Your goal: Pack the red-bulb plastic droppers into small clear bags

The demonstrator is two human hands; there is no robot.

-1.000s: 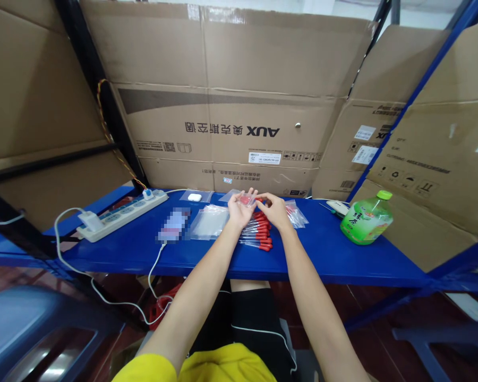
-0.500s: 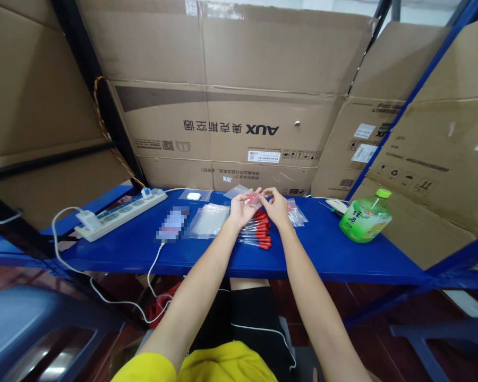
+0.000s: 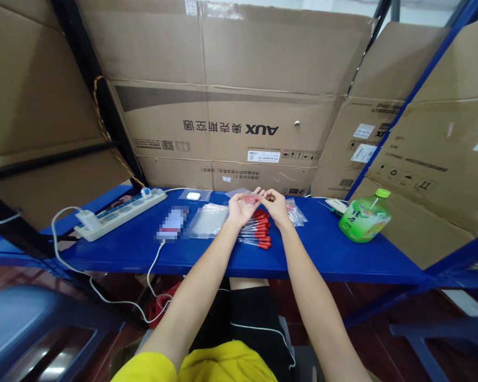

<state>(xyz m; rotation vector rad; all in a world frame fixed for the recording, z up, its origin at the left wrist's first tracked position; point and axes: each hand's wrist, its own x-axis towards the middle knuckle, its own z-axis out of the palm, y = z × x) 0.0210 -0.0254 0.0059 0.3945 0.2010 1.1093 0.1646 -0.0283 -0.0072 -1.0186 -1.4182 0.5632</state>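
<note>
A small clear plastic bag [image 3: 250,199] with something red inside lies across the palm of my left hand [image 3: 240,209], whose fingers curl up around it. My right hand [image 3: 276,206] pinches the bag's right edge between thumb and fingertips. Below the hands on the blue shelf lie several glass droppers with red rubber bulbs [image 3: 264,233], side by side, partly hidden by my left wrist. Left of them is a stack of flat clear bags [image 3: 209,221]. Past my right hand rest some bags with red pieces in them [image 3: 296,213].
On the blue shelf [image 3: 314,249] stand a green drink bottle [image 3: 365,216] at right and a small pale device [image 3: 336,206] beside it. A phone with a cable [image 3: 172,223], a white earphone case [image 3: 193,196] and a power strip [image 3: 121,215] lie left. Cardboard [image 3: 239,63] walls the back.
My right fingers have shifted slightly along the bag's edge. Both hands stay in nearly the same place; the things on the shelf have not moved.
</note>
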